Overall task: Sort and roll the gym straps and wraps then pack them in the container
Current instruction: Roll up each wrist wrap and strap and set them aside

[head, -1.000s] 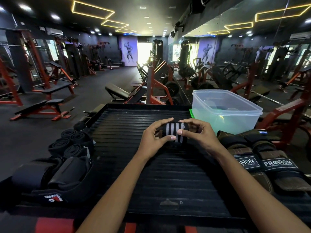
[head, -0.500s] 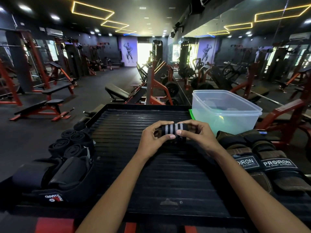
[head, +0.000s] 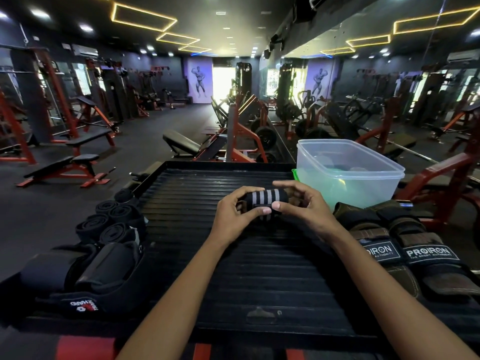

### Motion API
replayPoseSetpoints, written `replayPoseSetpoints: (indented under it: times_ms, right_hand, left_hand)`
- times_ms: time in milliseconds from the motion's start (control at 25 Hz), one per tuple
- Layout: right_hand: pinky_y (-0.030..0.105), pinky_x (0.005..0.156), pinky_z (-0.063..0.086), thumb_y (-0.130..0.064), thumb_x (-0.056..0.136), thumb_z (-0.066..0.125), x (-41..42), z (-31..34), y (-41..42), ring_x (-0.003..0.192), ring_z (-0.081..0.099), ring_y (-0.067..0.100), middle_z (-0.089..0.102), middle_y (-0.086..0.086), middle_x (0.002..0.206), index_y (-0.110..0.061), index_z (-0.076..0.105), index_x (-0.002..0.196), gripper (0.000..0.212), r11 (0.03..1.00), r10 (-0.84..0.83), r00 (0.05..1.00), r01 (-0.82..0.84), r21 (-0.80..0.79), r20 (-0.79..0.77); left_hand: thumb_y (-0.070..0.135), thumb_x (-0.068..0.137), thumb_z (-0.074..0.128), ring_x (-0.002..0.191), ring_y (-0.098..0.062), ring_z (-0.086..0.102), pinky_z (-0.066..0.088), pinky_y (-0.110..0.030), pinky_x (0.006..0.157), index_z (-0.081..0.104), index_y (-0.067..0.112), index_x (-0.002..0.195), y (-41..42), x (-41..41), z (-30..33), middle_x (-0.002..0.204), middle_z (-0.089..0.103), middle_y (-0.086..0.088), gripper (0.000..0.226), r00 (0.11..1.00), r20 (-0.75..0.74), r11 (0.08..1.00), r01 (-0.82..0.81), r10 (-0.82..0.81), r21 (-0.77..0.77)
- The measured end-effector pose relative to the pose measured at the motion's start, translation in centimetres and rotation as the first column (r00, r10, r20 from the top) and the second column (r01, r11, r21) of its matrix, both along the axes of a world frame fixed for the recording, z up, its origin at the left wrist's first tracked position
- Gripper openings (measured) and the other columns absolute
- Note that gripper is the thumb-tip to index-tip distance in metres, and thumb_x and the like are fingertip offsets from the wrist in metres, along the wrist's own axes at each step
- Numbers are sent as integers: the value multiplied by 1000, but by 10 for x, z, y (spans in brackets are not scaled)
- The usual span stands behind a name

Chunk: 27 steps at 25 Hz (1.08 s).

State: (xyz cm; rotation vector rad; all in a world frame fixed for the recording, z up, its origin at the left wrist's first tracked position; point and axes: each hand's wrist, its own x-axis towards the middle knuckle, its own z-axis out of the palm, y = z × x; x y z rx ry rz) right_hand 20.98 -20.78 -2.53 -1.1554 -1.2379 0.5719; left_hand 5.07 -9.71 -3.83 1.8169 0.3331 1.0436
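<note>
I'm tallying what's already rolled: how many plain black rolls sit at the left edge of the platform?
5, clustered at the left edge: farthest, then, nearest. More may be hidden behind them. The striped wrap in both hands is not counted.

Commercial gym. Red-framed weight benches (head: 65, 166) on dark rubber floor (head: 145, 136), plate-loaded machines with weight plates (head: 266, 137), bodybuilder mural (head: 199, 81) on far wall, mirror wall (head: 389, 81) at right, yellow hexagonal ceiling lights (head: 144, 18).
</note>
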Motion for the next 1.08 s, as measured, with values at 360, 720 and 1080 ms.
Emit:
replayPoseSetpoints:
  times_ms: [360, 720, 1080]
  right_hand:
    - [30, 73, 57, -14, 74, 75, 0, 5, -1, 97, 70, 23, 73, 9, 104, -9, 68, 110, 38, 1000, 6, 999, -6, 3, -45]
    - [38, 89, 55, -6, 67, 78, 0, 0, 2, 106, 67, 28, 71, 12, 110, -6, 68, 114, 47, 999, 25, 995, -22, 29, -98]
    - [33, 84, 58, -4, 65, 77, 1, 3, 2, 103, 68, 24, 73, 9, 108, -8, 67, 113, 49, 998, -34, 969, 46, 42, -246]
  left_hand:
    - [3, 68, 83, 105, -15, 67, 53, -31, 93, 64, 20, 116, -2, 0, 1, 116, 68, -2, 54, 997, 24, 994, 74, -72, -84]
    - [3, 70, 82, 89, -12, 71, 56, -23, 78, 62, 17, 122, -8, 0, 5, 110, 68, 7, 57, 999, 19, 992, 48, -46, -118]
    - [8, 69, 84, 80, -6, 68, 57, -24, 76, 53, 27, 133, -7, 5, 2, 93, 68, 5, 75, 1000, -24, 991, -23, 20, -130]
